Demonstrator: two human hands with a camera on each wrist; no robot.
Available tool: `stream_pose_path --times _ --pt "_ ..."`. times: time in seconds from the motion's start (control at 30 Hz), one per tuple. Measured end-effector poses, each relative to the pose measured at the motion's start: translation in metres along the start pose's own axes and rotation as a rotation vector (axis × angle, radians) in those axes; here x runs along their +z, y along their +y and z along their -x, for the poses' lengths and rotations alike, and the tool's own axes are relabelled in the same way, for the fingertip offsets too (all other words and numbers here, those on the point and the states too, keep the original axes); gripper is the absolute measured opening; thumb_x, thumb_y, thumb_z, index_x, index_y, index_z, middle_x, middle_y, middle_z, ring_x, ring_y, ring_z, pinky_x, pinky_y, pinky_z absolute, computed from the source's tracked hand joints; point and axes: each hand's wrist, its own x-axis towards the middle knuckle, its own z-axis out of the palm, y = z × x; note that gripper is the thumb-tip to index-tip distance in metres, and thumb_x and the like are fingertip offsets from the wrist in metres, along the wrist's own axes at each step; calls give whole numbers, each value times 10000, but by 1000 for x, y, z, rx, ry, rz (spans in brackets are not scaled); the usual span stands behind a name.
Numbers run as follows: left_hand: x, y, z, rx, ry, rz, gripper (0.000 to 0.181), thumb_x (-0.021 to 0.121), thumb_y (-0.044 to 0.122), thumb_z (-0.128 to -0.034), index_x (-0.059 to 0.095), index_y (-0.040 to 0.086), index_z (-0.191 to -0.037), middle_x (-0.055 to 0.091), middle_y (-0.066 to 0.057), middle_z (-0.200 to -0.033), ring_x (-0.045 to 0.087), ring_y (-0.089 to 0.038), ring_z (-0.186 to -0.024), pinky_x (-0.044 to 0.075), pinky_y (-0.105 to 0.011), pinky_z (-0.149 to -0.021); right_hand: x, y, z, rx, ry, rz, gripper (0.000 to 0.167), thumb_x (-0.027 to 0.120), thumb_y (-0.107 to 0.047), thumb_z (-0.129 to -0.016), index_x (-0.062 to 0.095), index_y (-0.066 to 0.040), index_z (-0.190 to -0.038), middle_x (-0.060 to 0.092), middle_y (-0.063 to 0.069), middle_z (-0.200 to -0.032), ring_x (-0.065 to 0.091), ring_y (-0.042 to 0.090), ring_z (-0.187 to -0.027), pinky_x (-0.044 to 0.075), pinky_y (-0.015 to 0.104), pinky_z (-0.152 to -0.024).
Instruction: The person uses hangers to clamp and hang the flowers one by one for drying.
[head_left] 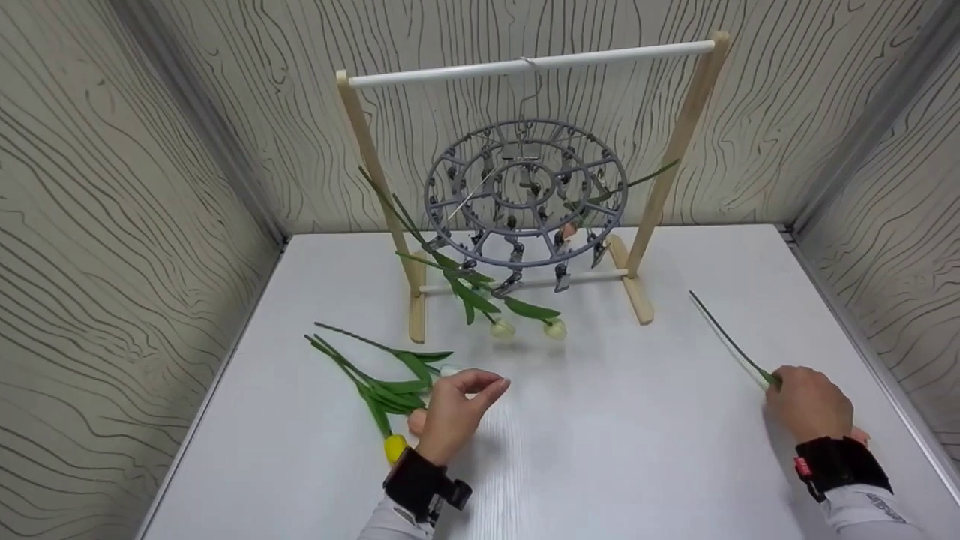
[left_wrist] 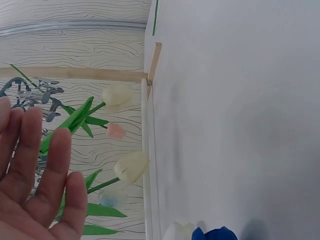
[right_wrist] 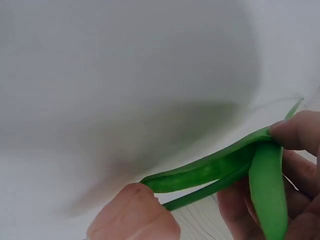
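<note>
On the tabletop (head_left: 600, 420) stands the rack (head_left: 600, 57); before it, your left hand (head_left: 456, 412) is loose, empty; front-right of it, your right hand (head_left: 810, 403) pinches a tulip (right_wrist: 220, 167), probably leaving the stem (head_left: 714, 322) free.

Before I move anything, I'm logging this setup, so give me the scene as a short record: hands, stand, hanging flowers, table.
Right hand: holds a pink tulip by its green stem
Left hand: no object visible in its fingers; near the flowers at the table's left
Stand: wooden posts, white top rod
Hanger: round, grey, with clips; hooked over the rod
Hanging flowers: two cream tulips, blooms lower than stems; others partly hidden
Table: white; yellow tulip among green stems at left
</note>
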Motion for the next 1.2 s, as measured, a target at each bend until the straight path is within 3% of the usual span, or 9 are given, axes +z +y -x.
stream_pose_path --times 0.27,0.33,0.5,0.63,0.97,1.2 --pt "14 8 -1 19 -46 30 179 754 323 -946 801 154 -980 768 43 -939 682 -145 -925 552 -292 -835 -17 -54 8 16 168 -142 237 652 -18 -899 695 160 -1049 706 300 -851 644 298 -605 436 346 -467" --pt "16 11 -1 21 -51 32 173 752 318 -948 801 156 -983 768 46 -938 682 -141 -924 553 -291 -835 -22 -71 13 65 178 -208 264 645 -66 -929 703 127 -1100 721 281 -892 661 267 -646 447 315 -506" --pt "23 19 -1 40 -61 31 172 753 313 -948 803 154 -992 770 48 -943 690 -136 -929 557 -310 -845 -30 -110 30 192 171 -459 341 639 -214 -999 702 23 -1236 747 187 -1046 635 10 -768 478 163 -649" --pt "26 26 -3 45 -72 39 176 749 318 -951 804 160 -1004 769 54 -947 689 -129 -933 562 -328 -849 -28 -136 42 191 166 -640 360 678 -241 -1001 693 6 -1262 744 124 -1092 659 -23 -854 496 130 -746" --pt "37 44 -6 103 -105 88 186 733 315 -963 800 167 -1053 772 43 -988 693 -113 -935 551 -273 -823 -15 -180 61 96 75 -832 281 728 -136 -968 717 12 -1206 751 131 -1045 701 100 -869 555 207 -762" --pt "37 61 -10 120 -175 114 280 706 296 -983 756 137 -1207 768 23 -1081 686 -114 -992 555 -264 -863 -8 -204 70 73 -118 -942 264 725 -120 -963 718 11 -1192 745 129 -1063 705 160 -930 542 229 -828"
